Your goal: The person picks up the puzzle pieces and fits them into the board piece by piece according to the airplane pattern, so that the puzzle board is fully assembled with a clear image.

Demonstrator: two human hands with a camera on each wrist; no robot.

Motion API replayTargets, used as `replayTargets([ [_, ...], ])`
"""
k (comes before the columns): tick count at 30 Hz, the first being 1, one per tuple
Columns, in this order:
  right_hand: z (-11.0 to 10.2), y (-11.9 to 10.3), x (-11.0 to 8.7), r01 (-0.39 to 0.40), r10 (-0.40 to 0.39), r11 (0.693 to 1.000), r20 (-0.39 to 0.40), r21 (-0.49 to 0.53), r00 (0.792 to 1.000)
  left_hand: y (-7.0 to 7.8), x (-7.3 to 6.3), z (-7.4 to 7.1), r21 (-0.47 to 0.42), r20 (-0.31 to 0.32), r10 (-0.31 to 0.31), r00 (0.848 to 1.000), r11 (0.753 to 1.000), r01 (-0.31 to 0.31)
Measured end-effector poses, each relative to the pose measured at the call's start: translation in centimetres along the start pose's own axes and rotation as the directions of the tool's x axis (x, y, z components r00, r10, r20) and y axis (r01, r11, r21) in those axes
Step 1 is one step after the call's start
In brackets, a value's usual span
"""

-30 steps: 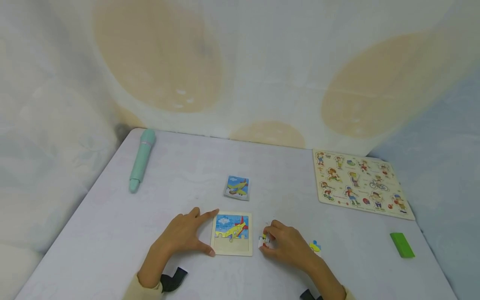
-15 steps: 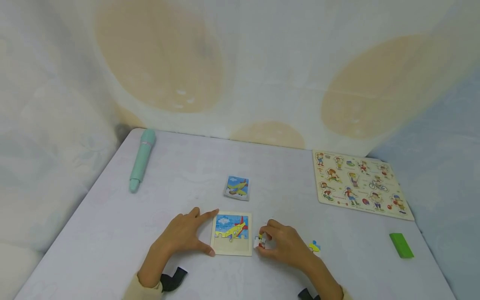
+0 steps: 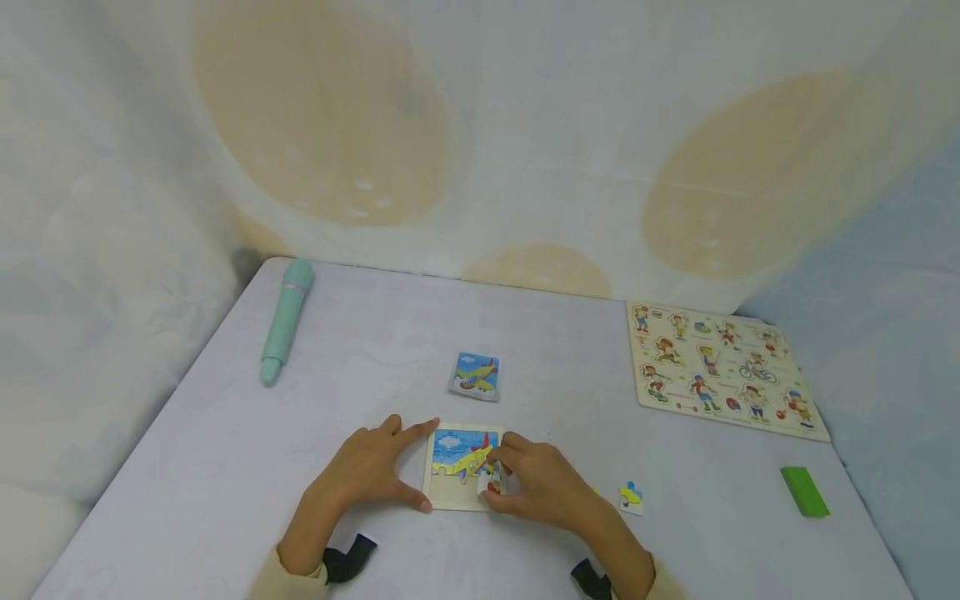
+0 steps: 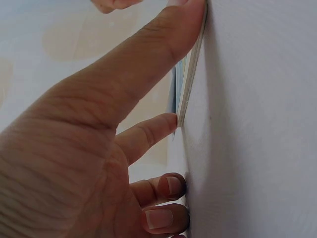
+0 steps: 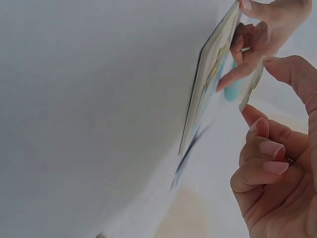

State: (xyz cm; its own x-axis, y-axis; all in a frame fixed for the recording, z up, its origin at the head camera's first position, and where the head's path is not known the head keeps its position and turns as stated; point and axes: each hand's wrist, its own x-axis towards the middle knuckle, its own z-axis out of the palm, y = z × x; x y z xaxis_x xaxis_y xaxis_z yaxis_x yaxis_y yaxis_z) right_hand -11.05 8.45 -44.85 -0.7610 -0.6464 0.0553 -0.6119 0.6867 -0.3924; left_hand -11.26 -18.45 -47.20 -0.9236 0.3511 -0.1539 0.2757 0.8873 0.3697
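Observation:
A small jigsaw puzzle board (image 3: 450, 498) with a pale wooden frame lies on the table in the head view. Its upper part carries joined pieces showing a yellow airplane in blue sky; bare wood shows at the lower left. My left hand (image 3: 365, 465) rests at its left side, thumb and index finger spread and touching the edge. Between thumb and index finger, my right hand (image 3: 542, 483) pinches a puzzle piece (image 3: 489, 482) over the board's lower right. The right wrist view shows this puzzle piece (image 5: 253, 85) tilted and apart from the board.
Another puzzle piece (image 3: 631, 498) lies right of the board, with a yellow bit partly hidden by my right arm. Behind the board is a small airplane picture stack (image 3: 476, 377). Around them are a mint microphone-shaped object (image 3: 286, 321), a figure puzzle board (image 3: 720, 367) and a green block (image 3: 805, 492).
My right hand has moved left, carrying the puzzle piece from beside the board to over its lower right. The loose piece on the right is more exposed. My left hand has stayed in place.

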Motion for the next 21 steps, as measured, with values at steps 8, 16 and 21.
replayTargets([
  [8,0.5,-1.6,1.3,0.066,-0.066,0.998,0.021,-0.012,0.998,-0.2,0.0,0.0,-0.004,-0.005,0.009,1.000,1.000,-0.009],
  [16,1.2,-2.5,2.5,0.111,-0.108,0.992,0.048,-0.066,0.993,-0.1,-0.1,-0.1,-0.024,0.002,0.005,1.000,1.000,-0.005],
  [21,1.8,-3.1,3.5,0.164,-0.152,0.971,0.080,-0.177,0.985,-0.1,-0.1,-0.1,-0.019,-0.006,0.016,1.000,1.000,-0.016],
])
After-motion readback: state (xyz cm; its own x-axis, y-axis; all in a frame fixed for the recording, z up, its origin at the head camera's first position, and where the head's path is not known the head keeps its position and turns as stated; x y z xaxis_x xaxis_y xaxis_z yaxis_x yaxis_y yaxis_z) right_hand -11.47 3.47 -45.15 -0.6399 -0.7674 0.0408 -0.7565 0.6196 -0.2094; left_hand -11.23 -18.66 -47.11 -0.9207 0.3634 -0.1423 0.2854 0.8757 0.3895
